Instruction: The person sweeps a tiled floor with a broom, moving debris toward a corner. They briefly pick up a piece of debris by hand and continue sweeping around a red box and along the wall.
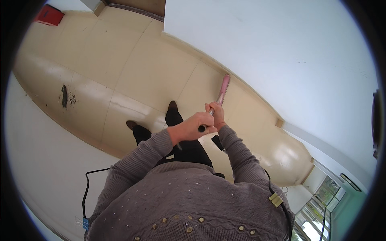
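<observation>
My left hand [193, 126] is closed around the top end of a broom's handle, with the dark round end of the stick showing by the fingers. Just beyond it, my right hand [218, 113] grips the same handle lower down. From there the broom [224, 86] reaches to the floor, its pink head lying near the foot of the white wall, bristles towards the right. A pile of dark debris [64, 96] with scattered bits lies on the tiled floor at the left.
Beige floor tiles [150, 69] stretch around my feet. A white wall [256, 45] with a baseboard runs along the right, another wall [60, 129] along the lower left. A red box [50, 15] stands at the far upper left, near a brown door [138, 5].
</observation>
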